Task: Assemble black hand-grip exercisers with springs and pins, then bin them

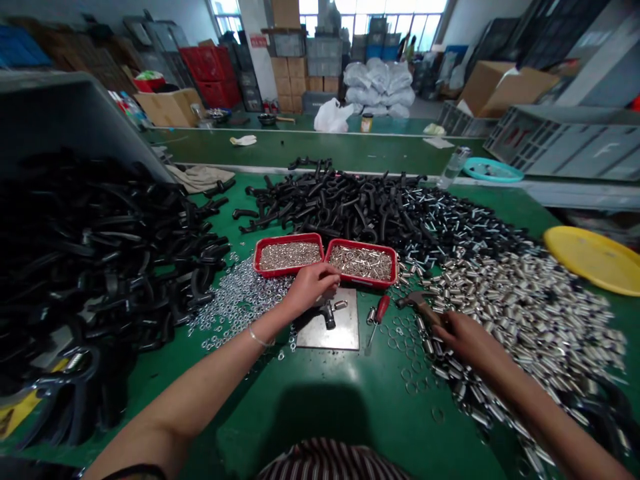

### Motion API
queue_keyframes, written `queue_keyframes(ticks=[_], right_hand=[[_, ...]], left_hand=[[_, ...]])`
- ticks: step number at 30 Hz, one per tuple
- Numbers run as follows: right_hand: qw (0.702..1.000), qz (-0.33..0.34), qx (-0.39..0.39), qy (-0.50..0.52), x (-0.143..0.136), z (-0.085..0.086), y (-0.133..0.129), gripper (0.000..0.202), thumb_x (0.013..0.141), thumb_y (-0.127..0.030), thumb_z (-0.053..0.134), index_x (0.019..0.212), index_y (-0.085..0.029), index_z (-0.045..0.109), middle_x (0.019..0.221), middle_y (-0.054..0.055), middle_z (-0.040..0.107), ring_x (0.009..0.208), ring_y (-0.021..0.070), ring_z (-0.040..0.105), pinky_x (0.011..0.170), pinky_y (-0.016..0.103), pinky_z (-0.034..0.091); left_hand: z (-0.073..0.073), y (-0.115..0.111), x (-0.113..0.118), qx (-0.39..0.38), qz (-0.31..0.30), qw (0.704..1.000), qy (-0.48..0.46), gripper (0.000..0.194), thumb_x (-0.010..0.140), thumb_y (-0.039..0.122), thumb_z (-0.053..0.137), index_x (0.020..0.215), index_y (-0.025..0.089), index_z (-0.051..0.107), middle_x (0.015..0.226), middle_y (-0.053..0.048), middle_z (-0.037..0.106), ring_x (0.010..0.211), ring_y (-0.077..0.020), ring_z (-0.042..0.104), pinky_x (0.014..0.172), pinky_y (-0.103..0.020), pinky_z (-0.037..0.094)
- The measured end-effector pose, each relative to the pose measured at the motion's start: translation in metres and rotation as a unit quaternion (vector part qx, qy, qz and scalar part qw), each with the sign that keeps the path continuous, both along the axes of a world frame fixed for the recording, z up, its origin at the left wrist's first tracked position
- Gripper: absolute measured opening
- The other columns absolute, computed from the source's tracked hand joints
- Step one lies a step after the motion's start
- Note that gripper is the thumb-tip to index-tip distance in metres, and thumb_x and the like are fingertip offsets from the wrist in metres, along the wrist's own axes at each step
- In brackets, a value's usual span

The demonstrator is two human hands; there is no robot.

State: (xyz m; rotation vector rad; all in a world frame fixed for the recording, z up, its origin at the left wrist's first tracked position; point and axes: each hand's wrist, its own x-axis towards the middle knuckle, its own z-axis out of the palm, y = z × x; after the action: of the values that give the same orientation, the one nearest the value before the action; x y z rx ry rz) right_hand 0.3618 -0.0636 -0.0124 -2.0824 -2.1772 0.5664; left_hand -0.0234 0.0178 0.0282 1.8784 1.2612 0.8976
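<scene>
Fingers (327, 269) of the left hand (310, 289) bunched over a metal plate (345, 335), those of the right hand (457, 337) wrapped round a hammer (417, 299)

A black part (329, 316) lies on the plate, under and just beside the left hand, with a small silver spring (341, 305) near it toward the plate's far right corner. The left fingers are drawn close together above the plate's far edge; whether they pinch anything small cannot be told. The right fingers are closed about the hammer's handle, and its head points toward the plate, well apart from it.

Just off the plate's right edge lies a red-handled screwdriver (383, 309), with thin rings (410, 375) scattered farther right. Beyond the plate's far edge, two shallow red containers stand side by side: the left tray (287, 272) and the right tray (367, 283), both filled with small metal pieces.

Small metal rings or nuts (240, 300) spread left of the plate across the green tabletop (300, 407). A heap of silver springs (530, 313) covers much of its right side, a mound of black parts (340, 207) runs along its far edge, and more black pieces (135, 227) pile up along its left side. A yellow tray (595, 260) sits by the right edge.
</scene>
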Motion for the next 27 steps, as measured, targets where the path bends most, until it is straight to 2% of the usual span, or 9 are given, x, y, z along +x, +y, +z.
queue_keyframes(ticks=[3, 6, 9, 11, 15, 17, 19, 23, 27], right_hand=[[0.994, -0.035, -0.086, 0.058, 0.002, 0.013, 0.023, 0.036, 0.083, -0.051, 0.054, 0.073, -0.018, 0.065, 0.069, 0.01, 0.069, 0.058, 0.0224, 0.062, 0.054, 0.031, 0.041], [0.996, -0.059, -0.027, 0.06, -0.009, 0.036, 0.032, 0.037, 0.079, -0.056, 0.056, 0.071, -0.02, 0.062, 0.067, 0.008, 0.068, 0.058, 0.0224, 0.062, 0.053, 0.032, 0.041], [0.989, -0.087, 0.041, 0.112, -0.031, 0.062, 0.022, 0.04, 0.08, -0.058, 0.057, 0.088, -0.02, 0.062, 0.07, 0.006, 0.067, 0.059, 0.0217, 0.062, 0.052, 0.031, 0.043], [0.972, -0.102, 0.002, 0.21, -0.05, 0.072, 0.006, 0.045, 0.085, -0.059, 0.054, 0.107, -0.021, 0.059, 0.074, 0.005, 0.068, 0.055, 0.0202, 0.061, 0.049, 0.031, 0.044], [0.95, -0.055, -0.088, 0.296, -0.087, 0.065, -0.024, 0.051, 0.092, -0.057, 0.049, 0.13, -0.023, 0.054, 0.078, 0.004, 0.071, 0.048, 0.0182, 0.058, 0.043, 0.029, 0.043], [0.961, 0.003, -0.065, 0.27, -0.103, 0.056, -0.03, 0.05, 0.094, -0.052, 0.05, 0.134, -0.022, 0.057, 0.085, 0.007, 0.074, 0.06, 0.0218, 0.065, 0.054, 0.033, 0.051], [0.964, 0.058, -0.03, 0.257, -0.117, 0.053, -0.031, 0.052, 0.096, -0.046, 0.05, 0.142, -0.024, 0.053, 0.107, 0.01, 0.075, 0.082, 0.0266, 0.071, 0.072, 0.039, 0.055], [0.951, 0.123, 0.05, 0.28, -0.144, 0.063, -0.028, 0.056, 0.099, -0.037, 0.047, 0.154, -0.032, 0.037, 0.148, 0.006, 0.053, 0.12, 0.0283, 0.062, 0.1, 0.047, 0.049], [0.946, 0.162, 0.067, 0.273, -0.161, 0.061, -0.017, 0.054, 0.098, -0.03, 0.047, 0.151, -0.033, 0.042, 0.145, 0.006, 0.056, 0.127, 0.0291, 0.057, 0.104, 0.047, 0.046]], left_hand=[[-0.014, -0.028, -0.018, -0.033, 0.033, 0.999, 0.016, 0.011, 0.087, 0.028, 0.063, 0.085, 0.018, 0.069, 0.084, -0.002, 0.072, 0.08, -0.0179, 0.066, 0.077, -0.029, 0.049], [-0.03, -0.038, -0.024, -0.051, 0.059, 0.997, 0.025, 0.012, 0.086, 0.027, 0.064, 0.08, 0.018, 0.068, 0.082, -0.002, 0.07, 0.081, -0.019, 0.065, 0.078, -0.03, 0.048], [-0.042, -0.037, -0.022, -0.055, 0.062, 0.996, 0.031, 0.013, 0.087, 0.027, 0.063, 0.08, 0.017, 0.068, 0.083, -0.003, 0.069, 0.081, -0.0192, 0.064, 0.078, -0.031, 0.047], [-0.046, -0.036, -0.019, -0.046, 0.061, 0.996, 0.049, 0.013, 0.088, 0.027, 0.062, 0.08, 0.017, 0.067, 0.083, -0.003, 0.067, 0.081, -0.0193, 0.063, 0.078, -0.031, 0.047], [-0.043, -0.037, -0.016, 0.047, 0.029, 0.987, 0.152, 0.015, 0.092, 0.026, 0.058, 0.082, 0.018, 0.065, 0.088, -0.006, 0.064, 0.09, -0.0227, 0.06, 0.086, -0.037, 0.046], [-0.038, -0.04, -0.017, 0.106, -0.021, 0.971, 0.213, 0.016, 0.094, 0.026, 0.055, 0.085, 0.017, 0.065, 0.093, -0.009, 0.064, 0.097, -0.0253, 0.058, 0.092, -0.042, 0.044], [-0.035, -0.046, -0.018, 0.128, -0.036, 0.96, 0.246, 0.019, 0.092, 0.034, 0.06, 0.097, 0.016, 0.064, 0.103, -0.012, 0.064, 0.104, -0.0288, 0.057, 0.096, -0.047, 0.042], [-0.038, -0.066, -0.022, 0.107, 0.02, 0.968, 0.224, 0.085, 0.074, 0.05, 0.078, 0.141, 0.013, 0.041, 0.129, -0.02, 0.055, 0.12, -0.0361, 0.051, 0.103, -0.055, 0.039], [-0.046, -0.074, -0.022, 0.077, 0.001, 0.976, 0.204, 0.092, 0.077, 0.038, 0.076, 0.15, 0.014, 0.026, 0.136, -0.021, 0.053, 0.126, -0.0358, 0.051, 0.107, -0.055, 0.037]])
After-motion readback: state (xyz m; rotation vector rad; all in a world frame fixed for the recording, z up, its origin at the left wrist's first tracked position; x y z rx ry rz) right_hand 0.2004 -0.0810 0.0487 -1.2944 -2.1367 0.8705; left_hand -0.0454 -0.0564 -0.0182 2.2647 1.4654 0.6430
